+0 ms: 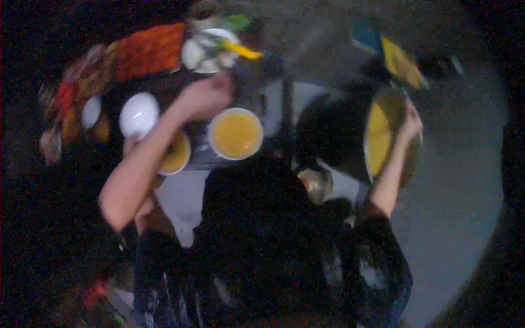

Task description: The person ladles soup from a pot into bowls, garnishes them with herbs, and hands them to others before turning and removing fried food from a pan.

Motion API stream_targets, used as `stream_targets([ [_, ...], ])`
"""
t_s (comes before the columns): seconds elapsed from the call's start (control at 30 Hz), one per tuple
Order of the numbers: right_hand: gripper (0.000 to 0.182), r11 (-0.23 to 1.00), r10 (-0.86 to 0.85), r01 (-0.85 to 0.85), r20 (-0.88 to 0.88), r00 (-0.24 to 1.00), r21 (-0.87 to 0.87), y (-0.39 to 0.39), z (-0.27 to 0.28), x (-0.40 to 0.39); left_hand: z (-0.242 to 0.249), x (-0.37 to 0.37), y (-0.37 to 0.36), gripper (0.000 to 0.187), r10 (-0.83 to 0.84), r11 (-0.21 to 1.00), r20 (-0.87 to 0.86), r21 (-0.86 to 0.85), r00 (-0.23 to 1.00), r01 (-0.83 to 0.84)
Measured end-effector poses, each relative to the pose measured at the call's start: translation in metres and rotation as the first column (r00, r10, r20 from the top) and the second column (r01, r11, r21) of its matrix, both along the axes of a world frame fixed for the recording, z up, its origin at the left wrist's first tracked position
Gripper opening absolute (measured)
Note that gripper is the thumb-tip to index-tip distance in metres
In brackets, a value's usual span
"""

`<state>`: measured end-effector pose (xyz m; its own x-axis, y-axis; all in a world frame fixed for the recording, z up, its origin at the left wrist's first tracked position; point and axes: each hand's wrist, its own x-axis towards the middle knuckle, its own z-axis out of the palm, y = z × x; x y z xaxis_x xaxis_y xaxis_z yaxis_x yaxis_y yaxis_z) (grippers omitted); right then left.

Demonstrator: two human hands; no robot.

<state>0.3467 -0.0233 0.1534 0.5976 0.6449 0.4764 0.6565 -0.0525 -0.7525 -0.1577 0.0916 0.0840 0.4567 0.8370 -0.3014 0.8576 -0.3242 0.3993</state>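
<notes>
My left hand [208, 95] reaches forward over the counter, above a white bowl of yellow liquid [236, 134]. Its fingers look curled, but blur hides whether they hold anything. My left forearm crosses a second bowl of yellow liquid [178, 157] and partly hides it. To the right, my right hand [410, 123] grips the far rim of a large dark pan [407, 164], which is tilted and holds yellow liquid [377, 139].
A white empty bowl [138, 115] and a smaller white dish [91, 111] sit to the left. Behind them are a tray of orange-red food [147, 52] and a plate of white pieces [210, 49]. A metal ladle-like cup [316, 183] lies near my body.
</notes>
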Motion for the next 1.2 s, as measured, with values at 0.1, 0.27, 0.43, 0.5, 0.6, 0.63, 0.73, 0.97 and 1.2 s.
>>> stream_targets([
  [0.1,0.019,0.995,0.053,-0.050,-0.028,0.998,0.087,-0.036,0.012,-0.018,0.038,-0.011,-0.043,0.057,0.129,0.954,-0.042,-0.267,0.991,-0.135],
  [0.27,0.013,0.975,0.143,-0.134,-0.038,0.989,0.178,-0.156,0.114,-0.062,0.023,-0.084,-0.133,0.035,-0.139,0.978,-0.114,-0.171,0.984,0.118],
  [0.43,0.010,0.906,0.229,-0.092,0.295,0.928,-0.413,-0.083,0.134,0.047,0.013,0.014,-0.094,0.024,-0.684,0.660,-0.106,0.331,0.722,0.674],
  [0.5,0.011,0.871,0.270,-0.102,0.295,0.917,-0.481,-0.054,0.088,0.071,0.003,0.034,-0.096,0.017,-0.765,0.494,-0.173,0.461,0.621,0.737],
  [0.6,0.017,0.813,0.316,-0.164,0.186,0.930,-0.559,0.003,-0.004,0.100,-0.026,0.046,-0.094,0.014,-0.760,0.544,-0.104,0.438,0.642,0.716],
  [0.63,0.017,0.820,0.324,-0.188,0.168,0.931,-0.541,0.014,-0.029,0.096,-0.030,0.042,-0.093,0.015,-0.738,0.602,-0.023,0.428,0.674,0.674],
  [0.73,0.012,0.796,0.373,-0.321,-0.002,0.928,-0.514,0.028,-0.054,0.045,-0.023,0.002,-0.089,0.012,-0.772,0.512,-0.188,0.380,0.607,0.770],
  [0.97,0.014,0.778,0.590,-0.576,-0.024,0.807,-0.250,-0.034,0.069,0.024,0.063,-0.009,-0.110,0.024,0.655,0.669,0.243,-0.626,0.715,-0.400],
  [1.2,0.027,0.747,0.661,-0.598,0.225,0.716,-0.291,-0.096,0.167,0.053,-0.072,0.258,-0.012,0.035,0.434,0.736,0.580,-0.669,0.689,0.100],
])
